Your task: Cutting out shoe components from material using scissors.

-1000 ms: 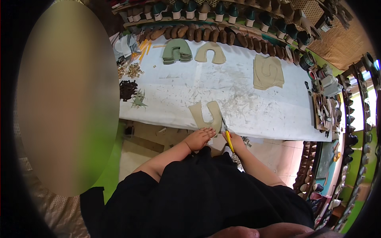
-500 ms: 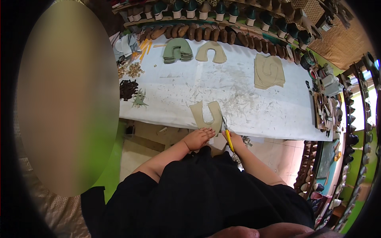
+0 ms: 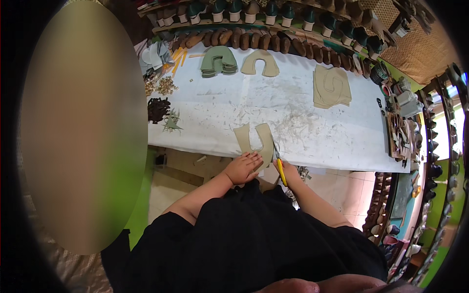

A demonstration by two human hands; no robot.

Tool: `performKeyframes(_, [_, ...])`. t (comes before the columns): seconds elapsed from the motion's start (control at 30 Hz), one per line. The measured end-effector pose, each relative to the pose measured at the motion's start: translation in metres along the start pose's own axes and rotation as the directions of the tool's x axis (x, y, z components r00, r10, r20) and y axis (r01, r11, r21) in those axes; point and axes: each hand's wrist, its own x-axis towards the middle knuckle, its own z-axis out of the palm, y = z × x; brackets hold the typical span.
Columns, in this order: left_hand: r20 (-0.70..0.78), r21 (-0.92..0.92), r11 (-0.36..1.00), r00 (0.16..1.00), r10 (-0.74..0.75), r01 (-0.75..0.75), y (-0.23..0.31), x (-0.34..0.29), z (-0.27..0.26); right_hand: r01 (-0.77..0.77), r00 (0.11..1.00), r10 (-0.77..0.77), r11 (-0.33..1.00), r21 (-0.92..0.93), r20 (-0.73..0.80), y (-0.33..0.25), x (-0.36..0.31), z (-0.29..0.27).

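A tan U-shaped piece of sheet material, perhaps leather, lies at the table's near edge with its two arms pointing away from me. My left hand is laid flat over its curved lower part, fingers stretched out. In my right hand is a pair of yellow-handled scissors. Their metal blades point away from me along the right edge of the piece. How far the blades are apart is too small to tell.
On the white-covered table lie green U-shaped pieces, a tan U-shaped stack and more tan pieces. Green scraps and a dark pile sit left. Shoe lasts line the back.
My left hand has slid slightly forward over the tan piece, covering more of its curve. The scissors and my right hand stay almost in the same place.
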Motion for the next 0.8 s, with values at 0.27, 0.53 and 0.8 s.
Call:
performKeyframes(0.27, [0.112, 0.097, 0.978, 0.974, -0.197, 0.187, 0.026, 0.038, -0.012, -0.048, 0.995, 0.039, 0.994, 0.101, 0.090, 0.006, 0.007, 0.001])
performKeyframes(0.53, [0.188, 0.160, 0.954, 0.940, -0.283, 0.255, 0.017, 0.044, 0.018, -0.174, 0.962, 0.059, 0.883, 0.435, 0.267, 0.011, 0.002, -0.002])
performKeyframes(0.8, [0.107, -0.002, 0.972, 0.966, -0.235, 0.237, 0.010, 0.042, 0.023, -0.389, 0.872, 0.021, 0.638, 0.665, 0.489, 0.003, -0.017, -0.001])
